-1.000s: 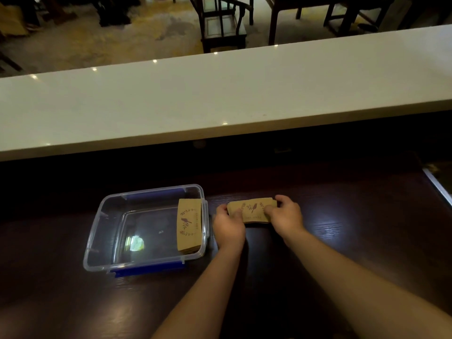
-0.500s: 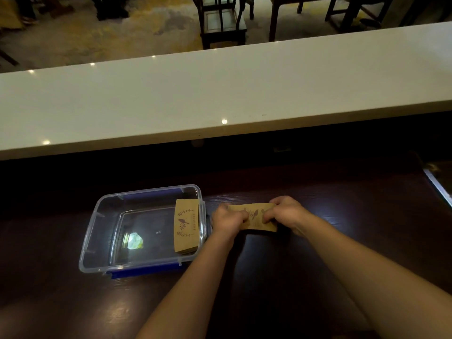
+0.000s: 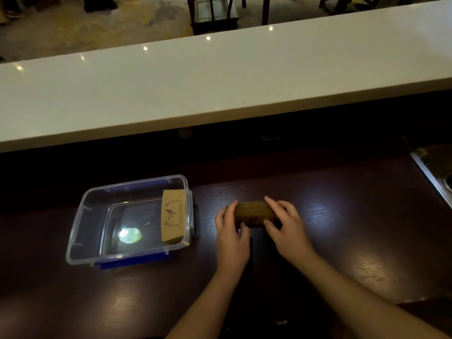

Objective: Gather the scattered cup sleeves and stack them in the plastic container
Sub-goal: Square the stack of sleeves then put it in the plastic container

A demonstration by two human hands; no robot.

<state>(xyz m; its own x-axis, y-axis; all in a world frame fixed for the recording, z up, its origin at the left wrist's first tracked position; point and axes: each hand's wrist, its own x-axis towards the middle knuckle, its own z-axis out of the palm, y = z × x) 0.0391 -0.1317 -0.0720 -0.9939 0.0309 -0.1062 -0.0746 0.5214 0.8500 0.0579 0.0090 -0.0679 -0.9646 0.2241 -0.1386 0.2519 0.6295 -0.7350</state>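
i see both hands, left hand (image 3: pixel 231 232) and right hand (image 3: pixel 287 227), grasping a sleeve bundle (image 3: pixel 254 212) between them; plastic container (image 3: pixel 80 231) sits left of the grip.

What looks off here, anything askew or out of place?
Nothing spilled or damaged. One stack of sleeves lies against the container's right wall. Both hands, left and right, grip another bundle on the dark counter, outside the container.

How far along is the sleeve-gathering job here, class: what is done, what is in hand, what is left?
Done: some cup sleeves already stand against the right wall of the plastic container. In hand: the left hand and right hand hold a bundle of sleeves on the dark counter. Left: putting that bundle into the container.
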